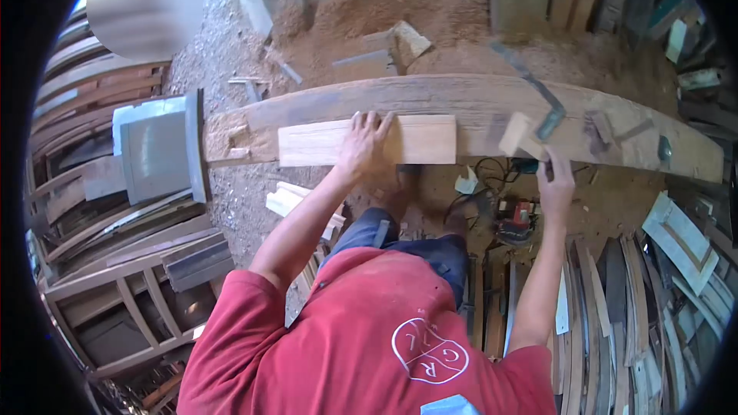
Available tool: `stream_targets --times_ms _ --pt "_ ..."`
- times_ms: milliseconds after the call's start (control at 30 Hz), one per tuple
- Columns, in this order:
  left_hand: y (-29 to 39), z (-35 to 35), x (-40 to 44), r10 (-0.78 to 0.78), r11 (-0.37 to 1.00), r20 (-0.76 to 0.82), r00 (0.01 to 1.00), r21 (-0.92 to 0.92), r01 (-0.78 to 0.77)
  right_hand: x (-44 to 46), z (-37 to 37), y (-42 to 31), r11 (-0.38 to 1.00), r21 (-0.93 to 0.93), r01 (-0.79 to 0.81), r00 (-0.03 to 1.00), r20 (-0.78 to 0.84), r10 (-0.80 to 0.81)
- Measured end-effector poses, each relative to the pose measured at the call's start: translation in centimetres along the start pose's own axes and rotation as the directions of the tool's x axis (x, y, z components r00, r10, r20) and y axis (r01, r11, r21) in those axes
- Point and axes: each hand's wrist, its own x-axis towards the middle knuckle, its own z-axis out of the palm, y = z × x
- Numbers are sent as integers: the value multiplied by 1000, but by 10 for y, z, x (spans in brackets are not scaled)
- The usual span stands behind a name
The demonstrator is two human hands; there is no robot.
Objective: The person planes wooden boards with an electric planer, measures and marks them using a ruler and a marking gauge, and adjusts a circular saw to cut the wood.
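Observation:
A pale, planed board (pixel 430 138) lies across the long wooden beam (pixel 461 92). My left hand (pixel 367 142) rests flat on the board near its middle, fingers spread. Over the right half of the beam, my right hand (pixel 556 175) is closed on a small wooden block-headed tool (pixel 520 134). Motion blurs that tool, so its exact kind is unclear. Just beyond it, a bent grey-green strip (pixel 544 96) lies on the beam. A dark brown block (pixel 598 131) sits to the right of it.
Below the beam, a red and black power tool (pixel 516 219) stands on the ground near a cable. Stacked planks (pixel 600 300) fill the lower right. Wooden frames (pixel 142 300) and a grey panel (pixel 157 150) are at left. Offcuts (pixel 411 38) and shavings lie beyond the beam.

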Motion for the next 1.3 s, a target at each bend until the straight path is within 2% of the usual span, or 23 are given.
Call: stream_targets --times_ms 67,100,200,267,300,333,400,533,600,667,733,867,933,1000,1133,1200,1300 --pt "-25 0 -13 28 1000 -23 999 -1 -28 8 37 -18 996 19 84 989 121 -86" --pt "-42 5 -21 -7 1000 -14 1000 16 8 9 52 -28 998 27 50 985 164 -54" --pt "-76 0 -38 33 997 -104 994 69 -26 15 80 -56 999 41 17 973 231 -26" --pt "-89 -17 -45 -39 999 -1 999 -32 39 16 92 -69 997 71 21 951 307 -42" --pt "-98 -20 -48 -51 998 -4 999 -32 51 18 101 -76 987 129 93 962 245 -123" --pt "-107 -22 -50 -84 996 -4 996 -44 83 20 108 -83 985 136 102 959 251 -134" --pt "-122 -24 -57 -123 990 5 992 -67 123 18 115 -100 990 140 33 955 287 -73" --pt "-131 -32 -67 -79 992 67 995 -92 84 15 139 -117 981 191 43 962 255 -92" --pt "-132 -24 -69 -4 996 50 999 -89 8 14 146 -125 973 232 -14 943 327 -64" --pt "-118 -34 -69 7 996 86 996 -85 1 11 157 -130 954 285 95 954 248 -169" --pt "-115 -39 -71 -19 996 104 994 -84 27 10 161 -144 944 328 26 944 303 -132" --pt "-124 -39 -70 -21 998 90 996 -57 26 7 176 -165 936 347 61 930 321 -180" --pt "-128 -41 -67 -66 993 93 993 -91 75 4 188 -173 927 369 63 925 328 -194" --pt "-131 -38 -64 -58 994 95 994 -88 66 -1 197 -177 912 392 120 916 310 -253" --pt "-130 -35 -60 -34 994 114 993 -102 46 -7 203 -181 913 403 69 932 301 -204" --pt "-127 -35 -59 -46 997 101 994 -50 52 -10 202 -180 912 409 29 941 296 -163" --pt "-128 -40 -68 -39 996 144 989 -79 51 -11 212 -179 882 468 49 953 242 -181"
